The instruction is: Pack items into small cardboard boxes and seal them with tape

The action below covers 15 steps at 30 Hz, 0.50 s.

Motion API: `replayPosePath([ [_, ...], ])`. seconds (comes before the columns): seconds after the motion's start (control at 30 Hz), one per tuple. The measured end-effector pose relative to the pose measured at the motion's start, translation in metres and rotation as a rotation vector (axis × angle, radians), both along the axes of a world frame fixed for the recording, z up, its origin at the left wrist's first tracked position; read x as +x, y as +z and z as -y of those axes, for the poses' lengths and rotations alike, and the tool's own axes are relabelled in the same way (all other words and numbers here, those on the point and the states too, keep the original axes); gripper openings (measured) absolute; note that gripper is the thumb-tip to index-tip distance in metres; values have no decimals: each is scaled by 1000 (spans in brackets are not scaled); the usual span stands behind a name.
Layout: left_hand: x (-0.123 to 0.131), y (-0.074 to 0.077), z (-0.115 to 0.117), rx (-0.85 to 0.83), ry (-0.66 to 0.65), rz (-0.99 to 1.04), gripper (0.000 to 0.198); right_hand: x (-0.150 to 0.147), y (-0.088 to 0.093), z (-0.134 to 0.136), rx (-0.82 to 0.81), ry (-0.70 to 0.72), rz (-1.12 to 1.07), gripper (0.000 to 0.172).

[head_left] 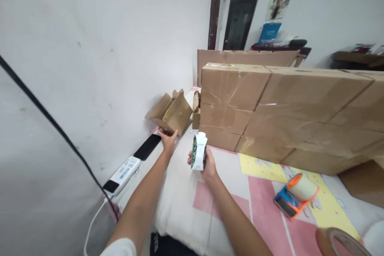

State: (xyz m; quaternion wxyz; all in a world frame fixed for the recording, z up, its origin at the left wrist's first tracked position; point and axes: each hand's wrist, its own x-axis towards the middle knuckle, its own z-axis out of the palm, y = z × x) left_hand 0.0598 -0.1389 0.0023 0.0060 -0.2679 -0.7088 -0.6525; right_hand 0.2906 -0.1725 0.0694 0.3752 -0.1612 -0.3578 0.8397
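The left hand (pixel 168 142) grips the lower edge of an open box (pixel 179 114), thin brown cardboard with raised flaps, tilted near the left edge of the soft, cloth-covered bed (pixel 177 192). The right hand (pixel 209 165) is wrapped around a carton (pixel 198 156), a smooth white-and-green block, capped end up, inward from the bed's near edge. Along the left edge lie a flat black phone (pixel 147 147) and a glossy white power bank (pixel 129 170). Taped cardboard boxes (pixel 285 112) stand stacked behind the carton.
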Motion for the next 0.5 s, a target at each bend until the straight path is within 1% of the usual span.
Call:
replayPosePath([
  [0.03,7,-2,14,12,-12,24,95,12,7,-1,-17,10,-11,52],
  [0.1,19,-6,46,30,-37,73,92,38,22,-2,-28,11,-28,46],
  [0.2,37,-9,96,38,-80,130,91,79,42,-4,12,-53,-62,39],
  [0.27,46,-11,129,28,-112,158,89,107,51,-4,64,-110,-67,40],
  [0.33,53,-15,158,10,-164,177,86,134,56,-5,138,-175,-51,46],
  [0.4,59,-22,181,-15,-214,193,90,159,60,-8,235,-267,-9,53],
  [0.5,69,-32,199,-93,-349,209,104,193,66,-13,401,-474,122,62],
])
